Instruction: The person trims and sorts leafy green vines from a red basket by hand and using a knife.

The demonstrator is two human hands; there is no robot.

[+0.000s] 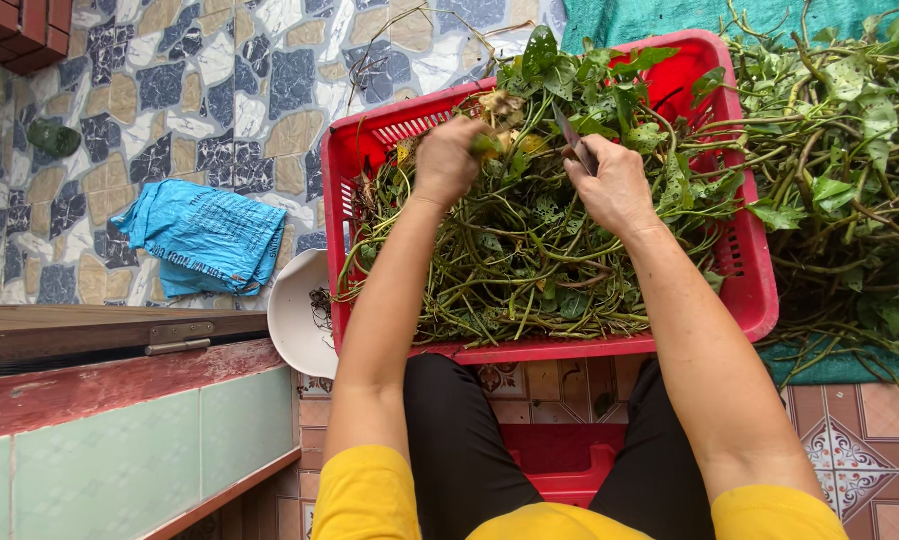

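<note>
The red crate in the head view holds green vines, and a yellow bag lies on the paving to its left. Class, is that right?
Not quite. The head view shows the bag is blue, not yellow. The red crate does hold green vines.

Both your arms reach straight forward from yellow sleeves, bare from the upper arm down, roughly parallel and apart. Your left hand (pixel 448 160) is curled into a loose fist, knuckles up — fingers tucked under and out of sight. Your right hand (pixel 615 185) is also closed, back of the hand up, wrist slightly bent inward.
</note>
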